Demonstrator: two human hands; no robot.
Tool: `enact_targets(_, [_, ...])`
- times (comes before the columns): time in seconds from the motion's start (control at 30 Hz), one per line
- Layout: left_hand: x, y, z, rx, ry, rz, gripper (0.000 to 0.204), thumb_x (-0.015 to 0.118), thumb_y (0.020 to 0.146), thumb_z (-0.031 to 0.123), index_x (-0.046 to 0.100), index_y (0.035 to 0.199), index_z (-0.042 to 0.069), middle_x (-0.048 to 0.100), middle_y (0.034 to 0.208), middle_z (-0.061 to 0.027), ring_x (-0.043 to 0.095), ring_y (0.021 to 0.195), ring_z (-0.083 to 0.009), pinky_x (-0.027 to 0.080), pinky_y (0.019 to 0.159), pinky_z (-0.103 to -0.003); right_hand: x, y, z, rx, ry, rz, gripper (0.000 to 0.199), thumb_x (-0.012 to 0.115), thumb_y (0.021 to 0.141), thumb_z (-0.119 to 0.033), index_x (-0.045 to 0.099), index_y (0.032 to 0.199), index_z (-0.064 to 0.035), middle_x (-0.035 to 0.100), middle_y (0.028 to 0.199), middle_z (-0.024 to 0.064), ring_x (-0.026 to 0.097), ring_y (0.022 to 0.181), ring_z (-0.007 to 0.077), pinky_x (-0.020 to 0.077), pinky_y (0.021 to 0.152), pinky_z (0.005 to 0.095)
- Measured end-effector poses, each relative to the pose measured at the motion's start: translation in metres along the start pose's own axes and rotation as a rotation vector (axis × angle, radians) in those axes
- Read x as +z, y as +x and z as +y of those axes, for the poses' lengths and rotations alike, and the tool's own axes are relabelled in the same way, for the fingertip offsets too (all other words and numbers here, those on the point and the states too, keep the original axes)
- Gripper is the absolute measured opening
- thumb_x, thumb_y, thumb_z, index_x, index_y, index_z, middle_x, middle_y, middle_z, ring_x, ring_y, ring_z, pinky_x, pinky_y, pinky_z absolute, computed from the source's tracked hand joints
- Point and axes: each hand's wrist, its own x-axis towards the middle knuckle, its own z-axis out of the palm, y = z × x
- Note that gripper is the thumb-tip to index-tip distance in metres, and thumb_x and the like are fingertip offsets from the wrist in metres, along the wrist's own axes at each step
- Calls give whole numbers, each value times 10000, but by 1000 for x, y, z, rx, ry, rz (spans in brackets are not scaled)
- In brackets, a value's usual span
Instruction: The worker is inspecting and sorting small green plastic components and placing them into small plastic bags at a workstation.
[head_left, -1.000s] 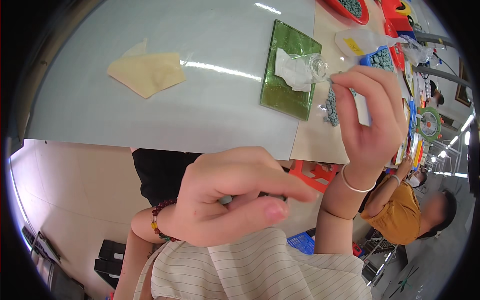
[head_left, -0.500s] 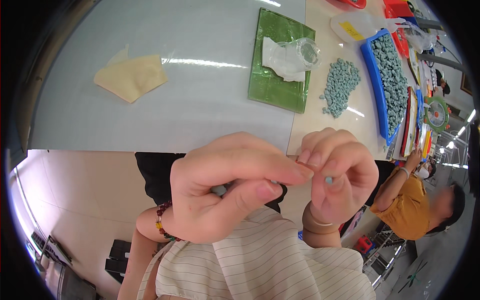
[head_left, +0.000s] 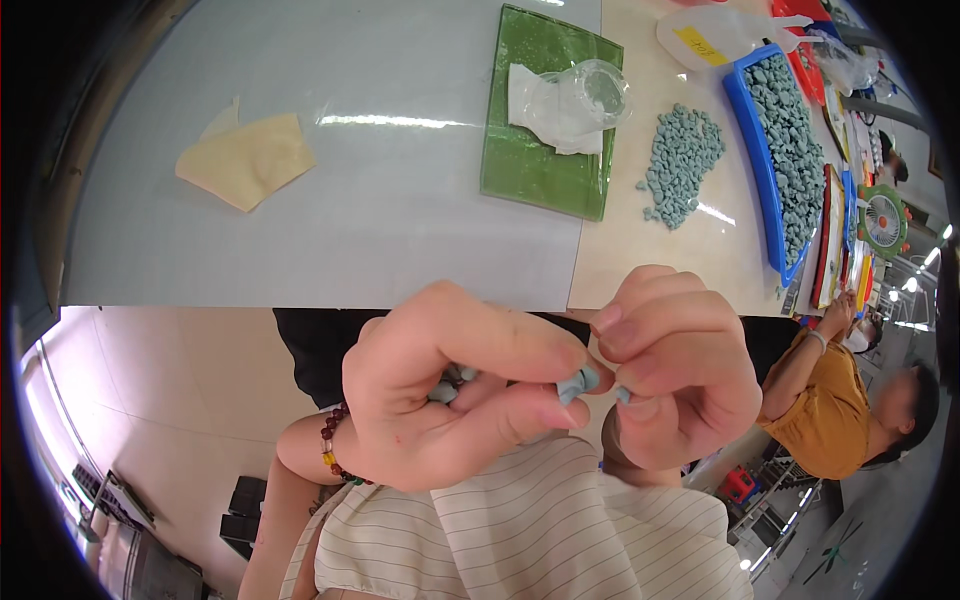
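My left hand [head_left: 405, 365] is closed in a pinch, thumb and forefinger gripping a small blue-green piece [head_left: 577, 384] that looks like a pebble. More such pieces [head_left: 447, 389] lie cupped in its palm, partly hidden by the curled fingers. Close beside it, my right hand [head_left: 695, 365] pinches a tiny blue-green piece [head_left: 624, 394] between thumb and forefinger; most of that piece is covered. Both hands are held over my lap, just in front of the table edge. A spread of similar pieces [head_left: 684, 160] rests on the table beyond my right hand.
A blue tray [head_left: 762, 165] heaped with blue-green pieces stands at the right. Left of the loose pile, a green slab [head_left: 545, 185] bears a clear cup [head_left: 603, 95] on white paper. A cream cloth-like piece [head_left: 250, 165] lies far left. Another person [head_left: 820, 410] sits at the right.
My left thumb and forefinger have parted a little, and the piece between them now shows clearly. My right fingertips have shifted lower and slightly left with their piece.
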Motion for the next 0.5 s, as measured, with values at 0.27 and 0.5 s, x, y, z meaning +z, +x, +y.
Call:
enact_targets(0.27, [5,-1,-2,-21,-25,47,208,704,682,-67,554,825,-42,638,798,-136,595,646,-119,457,569,-206,-7,5,1,-133,-231,-117,124,632,737,-87,541,728,-3,570,788,135,546,661,227,442,559,315])
enact_targets(0.5, [1,0,-5,-6,55,27,189,715,666,-64,583,796,-30,643,787,-111,525,554,-61,389,477,-176,-7,6,0,-214,-392,-125,129,665,721,-97,567,736,-15,587,785,123,565,672,232,427,531,309])
